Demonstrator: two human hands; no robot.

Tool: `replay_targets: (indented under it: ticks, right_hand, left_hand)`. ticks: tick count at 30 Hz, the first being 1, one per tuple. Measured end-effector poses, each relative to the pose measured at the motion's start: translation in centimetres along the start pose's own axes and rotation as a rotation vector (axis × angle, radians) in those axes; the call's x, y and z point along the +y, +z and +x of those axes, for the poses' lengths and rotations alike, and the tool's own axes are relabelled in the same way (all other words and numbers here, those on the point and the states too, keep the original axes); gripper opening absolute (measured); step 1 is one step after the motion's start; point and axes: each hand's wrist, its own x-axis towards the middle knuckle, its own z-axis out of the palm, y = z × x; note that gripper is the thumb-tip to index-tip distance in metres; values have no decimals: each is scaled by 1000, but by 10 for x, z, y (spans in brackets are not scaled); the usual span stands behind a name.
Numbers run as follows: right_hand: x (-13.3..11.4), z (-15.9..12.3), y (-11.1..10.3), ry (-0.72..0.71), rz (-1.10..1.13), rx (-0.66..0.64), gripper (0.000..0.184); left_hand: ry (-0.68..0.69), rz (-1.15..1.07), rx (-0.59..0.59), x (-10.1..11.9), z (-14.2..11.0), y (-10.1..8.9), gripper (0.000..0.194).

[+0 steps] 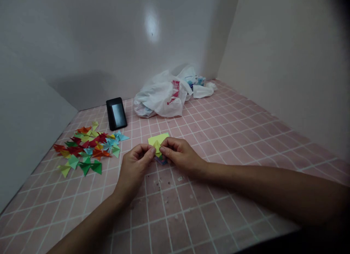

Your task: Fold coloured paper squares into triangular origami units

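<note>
Both hands meet over the pink tiled surface (207,130) and pinch a small folded yellow-green paper piece (157,146). My left hand (135,166) grips its left side with thumb and fingers closed. My right hand (179,154) grips the right side the same way. Just behind the fingers lies a flat yellow-green paper sheet (158,138). Under the hands a small stack of coloured paper (161,160) peeks out, purple and blue at its edge.
A heap of several folded paper triangles (87,148) in red, green, yellow, orange and blue lies to the left. A black phone (116,113) stands behind it. A white plastic bag (164,95) sits near the back corner. Grey walls close in on three sides.
</note>
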Motion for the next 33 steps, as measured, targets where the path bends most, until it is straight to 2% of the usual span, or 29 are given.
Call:
replay_targets:
  ticks: [8,20,27,33]
  right_hand:
    - [0,0,0,-13,9,-16,21]
    - [0,1,1,-8,-32,32,18]
    - [1,0,3,-1,-28,21,18]
    - [1,-1,3,-22,-4,35,20]
  left_hand:
    - [23,21,-21,1,0,1,17]
    - [-25,-55,-55,-3,-1,1,23]
    - [29,-16,-33,-4,0,1,21]
    - [20,-107,-30,-5,-2,4,17]
